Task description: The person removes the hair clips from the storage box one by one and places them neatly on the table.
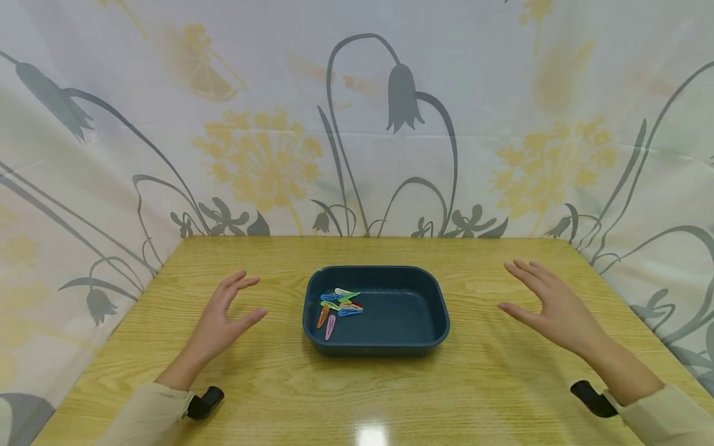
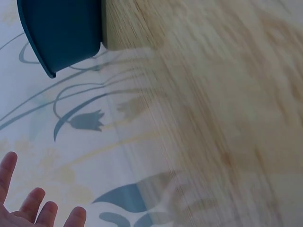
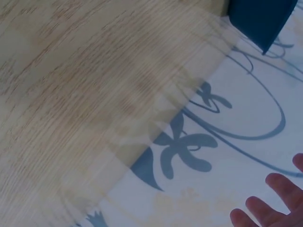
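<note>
While both of your hands are spread over the counter (image 1: 268, 396), the dark blue tray (image 1: 396, 316) sits between them, touched by neither. Your left hand (image 1: 220, 325) is to the left of the tray, its fingers loosely bent and its thumb held apart, pointing toward the tray's near-left side. Your right hand (image 1: 558, 313) mirrors it on the other side, fingers extended and thumb separate, with a bare stretch of wood grain between the thumb and the tray's right wall.

Inside the tray, the hair clips (image 1: 341, 302) lie in a loose cluster at the left end, so they are closer to your left hand than to your right. An orange clip (image 1: 323, 316) and a pink clip (image 1: 330, 327) lie toward the near-left corner, while blue, green and white ones overlap behind them (you cannot count them reliably at this size). The right part of the tray floor shows bare.

Each wrist view catches one end of the tray at a top corner and your fingertips at the bottom, well apart. Behind the counter hangs a floral-printed sheet (image 1: 357, 155), and you have a black device (image 1: 205, 402) at each wrist.
</note>
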A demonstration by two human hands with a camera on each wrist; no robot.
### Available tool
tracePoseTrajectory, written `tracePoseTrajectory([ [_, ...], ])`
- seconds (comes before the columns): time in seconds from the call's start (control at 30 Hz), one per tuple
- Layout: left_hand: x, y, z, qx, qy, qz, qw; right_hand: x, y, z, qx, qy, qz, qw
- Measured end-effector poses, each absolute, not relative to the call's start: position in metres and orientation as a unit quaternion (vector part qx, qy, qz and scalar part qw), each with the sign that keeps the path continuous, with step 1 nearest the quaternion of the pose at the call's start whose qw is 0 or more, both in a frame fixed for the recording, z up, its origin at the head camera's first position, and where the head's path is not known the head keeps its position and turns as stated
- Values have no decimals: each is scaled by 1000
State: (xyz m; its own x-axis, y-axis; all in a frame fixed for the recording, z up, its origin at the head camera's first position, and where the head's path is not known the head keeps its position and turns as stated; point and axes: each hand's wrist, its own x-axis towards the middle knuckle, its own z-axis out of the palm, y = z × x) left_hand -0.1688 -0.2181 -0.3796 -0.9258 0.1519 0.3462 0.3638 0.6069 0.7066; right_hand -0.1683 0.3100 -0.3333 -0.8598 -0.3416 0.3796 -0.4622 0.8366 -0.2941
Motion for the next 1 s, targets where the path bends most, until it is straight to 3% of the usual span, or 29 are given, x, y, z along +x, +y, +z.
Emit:
tracePoseTrajectory([
  [0.27,-174,-209,-383,-173,-871,-439,139,-172,302,-332,224,-940,196,167],
  [1.0,-183,-178,-387,-187,-830,-519,87,-189,270,-335,271,-920,212,186],
])
